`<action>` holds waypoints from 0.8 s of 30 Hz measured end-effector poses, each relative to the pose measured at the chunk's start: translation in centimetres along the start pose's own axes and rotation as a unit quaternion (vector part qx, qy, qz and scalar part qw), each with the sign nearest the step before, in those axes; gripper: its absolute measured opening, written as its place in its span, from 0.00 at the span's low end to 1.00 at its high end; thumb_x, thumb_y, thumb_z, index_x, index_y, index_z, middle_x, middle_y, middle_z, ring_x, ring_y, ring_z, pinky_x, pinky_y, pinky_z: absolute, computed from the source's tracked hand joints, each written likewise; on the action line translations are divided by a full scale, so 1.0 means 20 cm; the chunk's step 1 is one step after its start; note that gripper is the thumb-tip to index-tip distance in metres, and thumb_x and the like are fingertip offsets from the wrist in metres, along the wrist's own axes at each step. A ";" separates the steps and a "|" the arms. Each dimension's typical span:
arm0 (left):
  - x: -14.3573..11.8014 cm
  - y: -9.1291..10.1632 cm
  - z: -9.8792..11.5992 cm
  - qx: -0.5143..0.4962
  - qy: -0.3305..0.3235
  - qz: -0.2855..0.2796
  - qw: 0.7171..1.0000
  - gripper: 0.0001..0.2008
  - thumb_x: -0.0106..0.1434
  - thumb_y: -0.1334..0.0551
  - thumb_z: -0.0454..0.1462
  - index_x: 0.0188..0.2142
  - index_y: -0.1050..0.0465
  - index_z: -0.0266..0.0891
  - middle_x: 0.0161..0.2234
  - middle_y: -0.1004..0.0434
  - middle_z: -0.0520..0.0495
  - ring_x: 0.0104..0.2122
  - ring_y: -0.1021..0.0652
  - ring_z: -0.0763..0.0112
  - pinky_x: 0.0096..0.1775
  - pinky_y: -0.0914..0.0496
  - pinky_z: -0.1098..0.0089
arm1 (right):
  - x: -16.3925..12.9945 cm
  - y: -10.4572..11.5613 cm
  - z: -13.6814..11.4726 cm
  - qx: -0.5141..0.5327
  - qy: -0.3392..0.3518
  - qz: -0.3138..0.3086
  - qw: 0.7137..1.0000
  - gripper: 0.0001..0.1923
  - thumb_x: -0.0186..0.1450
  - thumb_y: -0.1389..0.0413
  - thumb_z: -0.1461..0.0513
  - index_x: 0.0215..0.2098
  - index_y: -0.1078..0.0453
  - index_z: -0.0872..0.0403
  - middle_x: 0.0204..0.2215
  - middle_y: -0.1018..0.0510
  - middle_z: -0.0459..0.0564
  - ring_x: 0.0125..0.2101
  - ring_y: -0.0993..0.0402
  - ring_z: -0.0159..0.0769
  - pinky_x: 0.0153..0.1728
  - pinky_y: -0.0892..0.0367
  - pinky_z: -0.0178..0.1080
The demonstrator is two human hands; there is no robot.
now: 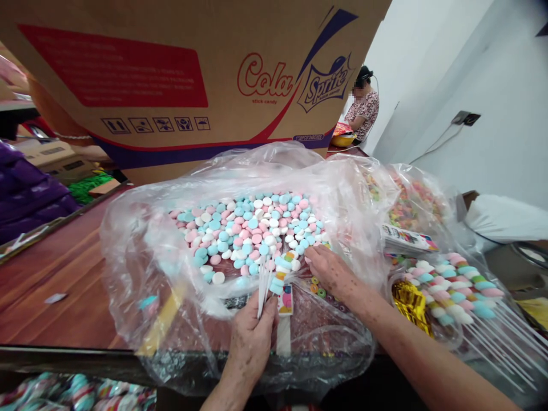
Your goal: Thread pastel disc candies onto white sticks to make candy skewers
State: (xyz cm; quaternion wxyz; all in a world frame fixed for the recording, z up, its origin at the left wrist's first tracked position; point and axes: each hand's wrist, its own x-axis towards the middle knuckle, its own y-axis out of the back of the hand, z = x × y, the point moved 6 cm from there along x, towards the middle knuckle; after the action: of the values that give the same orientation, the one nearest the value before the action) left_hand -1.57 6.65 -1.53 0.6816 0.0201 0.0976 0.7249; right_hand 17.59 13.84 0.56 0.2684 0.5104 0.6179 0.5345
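Head view over a worktop (64,274). Pile of pink, blue and white candy discs (250,228) inside an open clear plastic bag (141,251), directly ahead of both hands and slightly beyond them. Left hand (252,337) closed around a bundle of white sticks (262,291), long axis running up and away toward the pile, a few discs already threaded at the far end (280,274). Right hand (327,268) nearer the pile, fingers loosely bent, fingertips at the pile's near right edge; whether anything is pinched between them cannot be told. Finished candy skewers (454,291) heaped at right, well apart from the left hand. Printed cardboard box (171,80) behind the bag.
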 end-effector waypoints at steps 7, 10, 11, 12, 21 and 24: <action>-0.01 -0.03 -0.01 0.019 0.012 -0.061 0.998 0.14 0.63 0.42 0.46 0.27 0.30 0.39 0.16 0.41 0.59 0.15 0.40 0.75 0.18 0.45 0.75 | 0.04 0.09 -0.02 0.614 -0.208 0.094 0.756 0.08 0.57 0.38 0.59 0.31 0.32 0.50 0.24 0.25 0.42 0.25 0.30 0.32 0.27 0.34 0.36; -0.01 -0.02 0.00 0.034 0.003 -0.065 0.997 0.14 0.63 0.42 0.46 0.27 0.30 0.39 0.17 0.41 0.58 0.16 0.39 0.75 0.18 0.45 0.75 | 0.04 0.07 -0.07 0.707 -0.231 0.077 0.664 0.12 0.51 0.33 0.60 0.30 0.29 0.53 0.27 0.22 0.44 0.27 0.27 0.32 0.30 0.31 0.35; -0.01 -0.02 0.00 0.039 -0.001 -0.064 0.997 0.14 0.63 0.42 0.45 0.28 0.29 0.39 0.17 0.40 0.58 0.16 0.39 0.75 0.19 0.45 0.75 | 0.04 0.07 -0.08 0.719 -0.235 0.075 0.650 0.12 0.50 0.33 0.60 0.30 0.29 0.54 0.28 0.21 0.45 0.27 0.26 0.32 0.31 0.31 0.35; 0.00 -0.02 0.00 0.044 -0.004 -0.063 0.997 0.14 0.63 0.42 0.45 0.28 0.29 0.39 0.17 0.40 0.57 0.16 0.39 0.75 0.19 0.45 0.75 | 0.04 0.06 -0.08 0.726 -0.237 0.073 0.641 0.13 0.50 0.32 0.59 0.30 0.28 0.54 0.28 0.21 0.46 0.28 0.26 0.32 0.31 0.30 0.36; 0.00 -0.02 -0.02 0.053 0.004 -0.062 0.997 0.14 0.64 0.43 0.45 0.33 0.26 0.38 0.17 0.39 0.57 0.15 0.39 0.75 0.18 0.44 0.75 | 0.03 0.05 -0.10 0.717 -0.216 0.062 0.660 0.11 0.52 0.33 0.59 0.32 0.25 0.53 0.29 0.19 0.45 0.28 0.26 0.32 0.32 0.31 0.36; 0.01 -0.02 -0.02 0.066 0.001 -0.059 0.996 0.15 0.64 0.44 0.45 0.35 0.25 0.37 0.17 0.38 0.57 0.15 0.39 0.74 0.18 0.44 0.75 | 0.03 0.04 -0.09 0.687 -0.198 0.051 0.698 0.12 0.55 0.35 0.56 0.36 0.24 0.51 0.30 0.19 0.45 0.29 0.25 0.33 0.34 0.30 0.37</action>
State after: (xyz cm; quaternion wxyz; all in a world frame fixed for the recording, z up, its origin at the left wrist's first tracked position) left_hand -1.19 6.77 -2.06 0.7204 0.0587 0.1465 0.6754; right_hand 16.07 13.53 1.94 -0.0681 0.6782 0.7184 -0.1389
